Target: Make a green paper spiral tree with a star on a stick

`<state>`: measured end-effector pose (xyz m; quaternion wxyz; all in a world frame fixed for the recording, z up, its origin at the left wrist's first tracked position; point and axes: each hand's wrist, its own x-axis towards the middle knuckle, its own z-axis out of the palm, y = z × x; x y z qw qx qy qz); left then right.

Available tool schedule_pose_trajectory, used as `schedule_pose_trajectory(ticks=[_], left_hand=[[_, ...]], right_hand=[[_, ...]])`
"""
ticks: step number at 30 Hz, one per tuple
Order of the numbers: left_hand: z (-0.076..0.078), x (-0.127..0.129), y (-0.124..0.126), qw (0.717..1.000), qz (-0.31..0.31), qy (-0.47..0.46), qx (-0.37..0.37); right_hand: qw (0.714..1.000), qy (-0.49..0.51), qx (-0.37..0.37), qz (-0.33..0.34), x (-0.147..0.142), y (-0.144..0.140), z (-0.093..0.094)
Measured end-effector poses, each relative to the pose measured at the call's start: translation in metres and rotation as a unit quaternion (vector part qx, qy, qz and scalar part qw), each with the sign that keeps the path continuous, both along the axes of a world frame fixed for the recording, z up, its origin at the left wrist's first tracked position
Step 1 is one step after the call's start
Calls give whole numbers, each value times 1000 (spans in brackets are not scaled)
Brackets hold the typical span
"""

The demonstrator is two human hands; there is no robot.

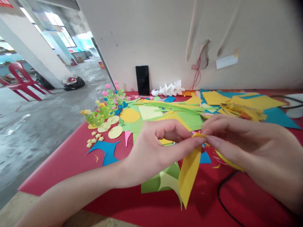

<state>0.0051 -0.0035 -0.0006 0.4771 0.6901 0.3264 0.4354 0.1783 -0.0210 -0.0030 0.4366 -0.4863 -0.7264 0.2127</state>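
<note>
My left hand [163, 145] and my right hand [248, 148] meet above the red table. Between thumb and fingers of both hands is the folded top end of a yellow paper strip [189, 173]. Its broad, pointed tail hangs down below my left fingertips. A thin yellow edge also shows under my right thumb; whether it belongs to the same strip I cannot tell. Beneath lie green paper [151, 184] with curved cut-outs and a small blue paper piece [205, 157].
Paper flowers [113, 101], yellow discs [115, 132], small folded stars [94, 138] and blue scraps [106, 153] lie left. A black phone [142, 80] leans on the white board [165, 37]. A black cord [221, 192] loops at right. A red chair [26, 80] stands beyond.
</note>
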Motion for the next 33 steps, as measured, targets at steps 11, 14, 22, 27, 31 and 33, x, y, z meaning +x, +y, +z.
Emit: schedule_pose_trajectory(ticks=[11, 14, 22, 27, 31, 33], left_hand=[[-3, -1, 13, 999, -36, 41, -3], [-4, -2, 16, 997, -48, 43, -37], [3, -8, 21, 973, -138, 153, -108], [4, -9, 18, 949, -194, 241, -53], [4, -7, 15, 942, -187, 274, -51], [4, -7, 15, 943, -178, 275, -49]], right_hand=[[997, 38, -67, 23, 4, 5, 4], [994, 40, -95, 21, 4, 10, 1], [973, -39, -137, 179, 9, 16, 0], [956, -130, -143, 221, 8, 15, -5], [944, -136, -156, 255, 11, 18, -5], [946, -127, -150, 258, 12, 19, -3]])
